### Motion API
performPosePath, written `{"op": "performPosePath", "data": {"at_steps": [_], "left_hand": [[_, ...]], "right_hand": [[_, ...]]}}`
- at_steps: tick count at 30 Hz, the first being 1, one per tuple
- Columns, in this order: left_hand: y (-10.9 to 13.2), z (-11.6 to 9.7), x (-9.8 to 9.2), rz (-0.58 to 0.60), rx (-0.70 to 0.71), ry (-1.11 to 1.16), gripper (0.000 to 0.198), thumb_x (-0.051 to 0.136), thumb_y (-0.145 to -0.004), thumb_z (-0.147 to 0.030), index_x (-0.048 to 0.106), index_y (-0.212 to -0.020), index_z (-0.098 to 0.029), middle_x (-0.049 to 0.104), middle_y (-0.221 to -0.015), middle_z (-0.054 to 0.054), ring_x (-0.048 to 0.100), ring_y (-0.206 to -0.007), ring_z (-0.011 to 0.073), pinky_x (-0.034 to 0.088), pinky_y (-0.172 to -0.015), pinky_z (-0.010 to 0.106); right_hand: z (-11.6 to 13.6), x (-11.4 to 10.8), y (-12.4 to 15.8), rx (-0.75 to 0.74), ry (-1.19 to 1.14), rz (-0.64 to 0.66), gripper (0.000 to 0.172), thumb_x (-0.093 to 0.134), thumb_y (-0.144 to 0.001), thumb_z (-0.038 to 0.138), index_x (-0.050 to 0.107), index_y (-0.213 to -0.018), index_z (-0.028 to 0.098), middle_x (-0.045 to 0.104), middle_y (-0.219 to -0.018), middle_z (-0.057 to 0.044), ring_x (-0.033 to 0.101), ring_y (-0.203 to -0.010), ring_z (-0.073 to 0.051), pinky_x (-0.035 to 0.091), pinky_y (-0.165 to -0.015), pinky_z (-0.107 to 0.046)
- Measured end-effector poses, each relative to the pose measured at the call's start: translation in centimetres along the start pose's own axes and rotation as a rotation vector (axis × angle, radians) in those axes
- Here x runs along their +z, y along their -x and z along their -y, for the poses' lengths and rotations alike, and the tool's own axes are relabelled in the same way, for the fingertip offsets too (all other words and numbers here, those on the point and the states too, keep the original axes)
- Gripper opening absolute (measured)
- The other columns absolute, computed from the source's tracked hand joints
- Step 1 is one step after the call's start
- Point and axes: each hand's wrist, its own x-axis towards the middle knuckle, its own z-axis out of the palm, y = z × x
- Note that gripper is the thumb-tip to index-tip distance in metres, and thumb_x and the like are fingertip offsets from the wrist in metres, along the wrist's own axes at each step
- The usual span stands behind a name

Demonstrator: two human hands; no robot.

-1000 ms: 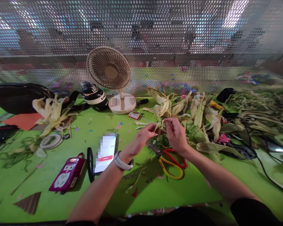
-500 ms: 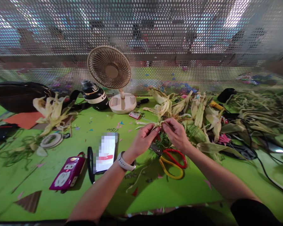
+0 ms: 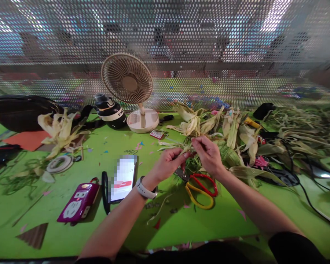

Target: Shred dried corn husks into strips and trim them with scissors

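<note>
so everything here sits around the scissors [image 3: 199,189], the pair with one red and one yellow handle lying flat on the green table [image 3: 209,223]

just behind the scissors, the left hand [image 3: 169,163] and the right hand [image 3: 209,156] are close together, both working on the same husk strip [image 3: 178,146], a pale dried bit of corn husk. The left hand's fingers are curled in, with thumb and fingertips pinched shut on the near end of it. The right hand is pinched too, thumb and forefinger closed on the husk strip a little higher up, the other fingers loosely bent. The strip is held up off the table, right above the scissors' blade end, and there's some green shredded stuff under it that I can't make out well

the left wrist has a white watch [image 3: 143,189] on it, just left of the scissors

further left of the scissors there's a phone [image 3: 123,179] lying face up, and past that a purple power strip [image 3: 78,202]. Well behind and left of the scissors stands a small beige fan [image 3: 128,79]. Behind and to the right of the scissors is a big messy pile of corn husks [image 3: 236,132], and far off to the left there's another husk bundle [image 3: 59,130] beside a tape roll [image 3: 59,164]
</note>
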Motion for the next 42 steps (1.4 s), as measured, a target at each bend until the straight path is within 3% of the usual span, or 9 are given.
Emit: {"op": "performPosePath", "data": {"at_steps": [4, 9, 13, 18, 23, 33, 39, 42], "left_hand": [[-0.1, 0.2, -0.3, 0.052, -0.003, -0.041, 0.042, 0.057, -0.083, -0.047, 0.052, -0.056, -0.016, 0.051, -0.052, -0.002, 0.045, -0.051, 0.0086, 0.036, -0.051, 0.022], [0.0, -0.2, -0.6, 0.101, -0.042, -0.018, 0.037, 0.057, -0.083, -0.046, 0.052, -0.062, -0.016, 0.054, -0.054, -0.002, 0.046, -0.051, 0.0088, 0.036, -0.052, 0.022], [0.1, -0.4, -0.5, 0.056, -0.057, 0.097, 0.028, 0.056, -0.084, -0.044, 0.056, -0.083, -0.017, 0.060, -0.072, 0.001, 0.050, -0.061, 0.0101, 0.038, -0.056, 0.022], [-0.2, 0.2, -0.2, -0.010, -0.012, 0.093, 0.024, 0.056, -0.084, -0.040, 0.053, -0.079, -0.017, 0.046, -0.069, -0.003, 0.043, -0.064, 0.0100, 0.037, -0.060, 0.023], [-0.4, 0.7, 0.1, -0.159, 0.037, 0.030, 0.023, 0.056, -0.083, -0.040, 0.051, -0.077, -0.018, 0.046, -0.071, -0.002, 0.040, -0.067, 0.0109, 0.036, -0.063, 0.023], [-0.4, 0.1, 0.0, -0.167, -0.037, 0.083, 0.022, 0.061, -0.079, -0.038, 0.056, -0.082, -0.017, 0.050, -0.073, -0.002, 0.043, -0.069, 0.0112, 0.036, -0.063, 0.022], [-0.3, 0.2, -0.3, -0.100, -0.020, 0.016, 0.023, 0.055, -0.083, -0.040, 0.053, -0.077, -0.017, 0.046, -0.068, -0.003, 0.039, -0.063, 0.0108, 0.033, -0.058, 0.023], [-0.3, 0.4, -0.2, -0.118, 0.010, -0.033, 0.020, 0.053, -0.084, -0.035, 0.052, -0.076, -0.018, 0.044, -0.067, -0.003, 0.037, -0.064, 0.0108, 0.033, -0.059, 0.023]], "right_hand": [[-0.1, 0.2, 0.1, 0.061, -0.037, -0.044, 0.027, 0.049, -0.091, 0.040, 0.050, -0.072, 0.021, 0.046, -0.059, 0.004, 0.045, -0.050, -0.010, 0.037, -0.049, -0.023], [-0.3, 0.2, 0.2, -0.028, 0.079, -0.077, 0.024, 0.048, -0.092, 0.035, 0.051, -0.073, 0.020, 0.040, -0.059, 0.005, 0.037, -0.053, -0.009, 0.032, -0.050, -0.021], [-0.3, 0.2, 0.1, -0.001, 0.053, -0.055, 0.024, 0.048, -0.092, 0.037, 0.052, -0.074, 0.020, 0.040, -0.059, 0.005, 0.036, -0.053, -0.009, 0.031, -0.050, -0.022], [-0.3, 0.2, -0.1, 0.000, 0.073, 0.047, 0.027, 0.050, -0.090, 0.037, 0.052, -0.070, 0.019, 0.043, -0.058, 0.004, 0.039, -0.054, -0.010, 0.032, -0.052, -0.022], [-0.6, 0.4, 0.1, 0.008, 0.078, 0.062, 0.023, 0.050, -0.090, 0.037, 0.054, -0.076, 0.019, 0.045, -0.061, 0.004, 0.040, -0.057, -0.011, 0.034, -0.054, -0.022], [-0.8, 0.4, -0.1, 0.071, -0.062, -0.002, 0.025, 0.051, -0.089, 0.039, 0.053, -0.075, 0.019, 0.041, -0.060, 0.005, 0.037, -0.054, -0.009, 0.032, -0.051, -0.022], [-0.8, 0.2, -0.1, 0.146, -0.085, 0.183, 0.024, 0.052, -0.088, 0.041, 0.053, -0.077, 0.020, 0.054, -0.062, 0.003, 0.050, -0.056, -0.012, 0.040, -0.053, -0.024], [-0.8, 0.4, 0.0, 0.176, -0.101, 0.216, 0.026, 0.049, -0.089, 0.042, 0.050, -0.074, 0.020, 0.049, -0.056, 0.004, 0.047, -0.052, -0.011, 0.038, -0.051, -0.023]]}}
